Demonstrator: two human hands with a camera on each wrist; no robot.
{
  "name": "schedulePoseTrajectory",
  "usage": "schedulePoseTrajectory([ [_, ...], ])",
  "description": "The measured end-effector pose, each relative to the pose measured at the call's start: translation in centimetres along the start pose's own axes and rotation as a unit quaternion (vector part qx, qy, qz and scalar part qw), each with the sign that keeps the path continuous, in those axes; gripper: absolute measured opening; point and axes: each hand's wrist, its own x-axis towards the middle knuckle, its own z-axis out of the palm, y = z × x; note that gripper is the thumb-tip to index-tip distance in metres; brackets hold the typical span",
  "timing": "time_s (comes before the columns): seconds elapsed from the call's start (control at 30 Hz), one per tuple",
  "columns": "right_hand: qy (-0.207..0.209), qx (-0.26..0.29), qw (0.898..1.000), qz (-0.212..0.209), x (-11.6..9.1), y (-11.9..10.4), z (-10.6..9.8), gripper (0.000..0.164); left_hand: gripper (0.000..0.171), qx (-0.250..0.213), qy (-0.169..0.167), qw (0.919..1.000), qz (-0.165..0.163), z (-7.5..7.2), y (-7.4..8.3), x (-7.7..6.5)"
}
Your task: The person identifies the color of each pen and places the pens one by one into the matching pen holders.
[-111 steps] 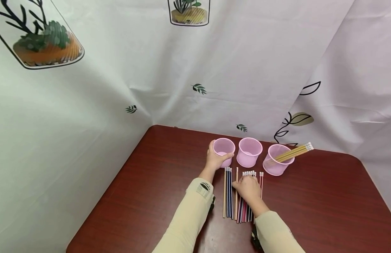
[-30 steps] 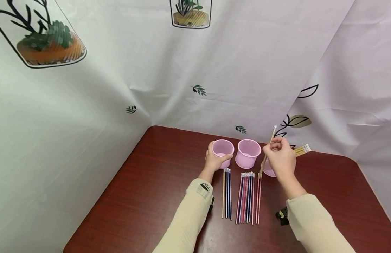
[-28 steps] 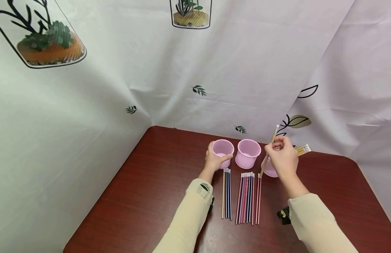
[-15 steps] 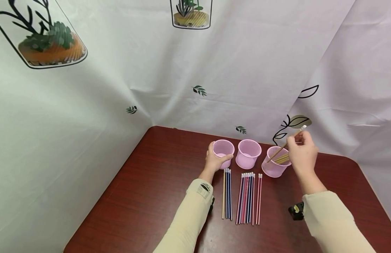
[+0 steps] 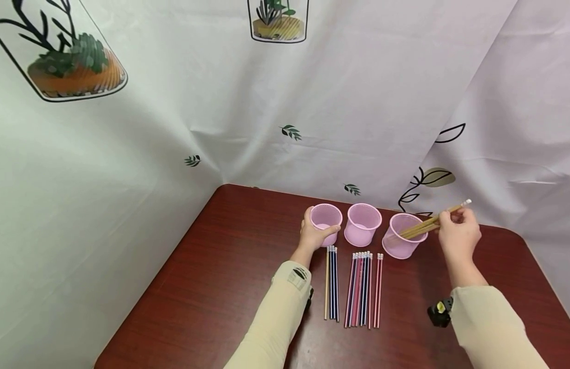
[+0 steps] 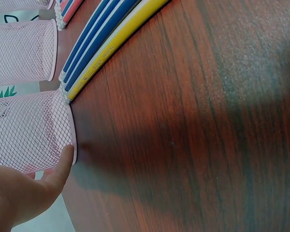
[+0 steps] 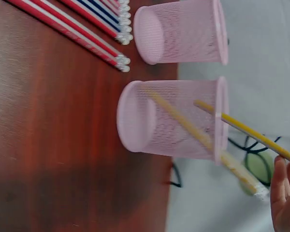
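Crinkled whitish fabric point(image 5: 359, 102) for a backdrop, printed with leaf sprigs point(image 5: 290, 132) and jarred-plant drawings point(image 5: 278, 23). Below that, a shiny reddish-brown wood-grain worktop point(image 5: 211, 287) with rounded back corners. Pinching a yellow pencil point(image 7: 258, 137) near its eraser with the right hand point(image 5: 460, 236), way over toward the back-right corner. Tilted pretty flat, eraser up and off to the right, lower end inside the mouth of the right pink mesh cup point(image 5: 400, 247). More yellow pencils point(image 7: 237, 166) leaning about the same way in there. Gripping the left cup point(image 5: 325, 215) with the left hand point(image 5: 311, 233), thumb across the near side; a middle cup point(image 5: 361, 233) right beside it, all near the back edge. Also, blue pencils point(image 5: 333, 287), a mixed bunch point(image 5: 359, 289) and red pencils point(image 5: 379, 292) lying front to back, erasers toward the back edge. Tiny print on another yellow pencil point(image 6: 111, 46) by the blue ones, too small to read.
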Motion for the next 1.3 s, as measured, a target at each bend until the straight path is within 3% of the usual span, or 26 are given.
schedulePoseTrajectory([
  [0.17,-0.016,0.042,0.999,0.003,5.8,13.1,3.0,0.027,0.093,-0.002,-0.001,1.0000,-0.003,-0.1,0.0,0.0],
  [0.37,-0.004,0.057,0.998,0.041,3.7,13.3,3.7,0.027,0.093,0.001,-0.001,1.0000,-0.007,0.0,0.1,-0.1],
  [0.57,0.025,-0.006,0.995,0.097,3.4,13.3,3.4,0.027,0.094,-0.003,-0.002,1.0000,-0.007,0.1,0.2,-0.2],
  [0.67,0.017,0.055,0.990,0.130,2.9,12.2,2.8,0.028,0.094,-0.003,0.000,1.0000,-0.006,0.1,0.2,-0.2],
  [0.8,-0.015,0.134,0.975,0.178,2.0,9.6,1.8,0.029,0.093,-0.003,0.003,1.0000,-0.003,0.0,0.0,-0.1],
  [0.9,-0.039,0.154,0.964,0.211,1.5,8.4,1.3,0.027,0.094,-0.001,0.003,1.0000,-0.004,0.0,0.0,-0.1],
  [1.0,-0.047,0.180,0.954,0.236,1.5,8.7,1.1,0.027,0.094,0.000,0.002,1.0000,-0.005,0.0,-0.1,-0.1],
  [1.1,-0.034,0.202,0.954,0.221,1.8,10.1,1.2,0.029,0.093,0.000,0.003,1.0000,-0.001,0.1,0.0,-0.1],
  [1.17,-0.010,0.204,0.959,0.196,1.6,10.1,1.2,0.029,0.093,0.000,0.003,1.0000,0.001,0.1,0.0,-0.1],
  [1.23,0.019,0.209,0.962,0.174,0.7,8.7,1.2,0.028,0.092,-0.001,0.003,1.0000,0.005,0.1,0.0,0.0],
  [1.3,0.054,0.244,0.955,0.158,-0.8,6.0,1.3,0.027,0.093,-0.001,0.004,1.0000,0.007,0.1,-0.1,0.1],
])
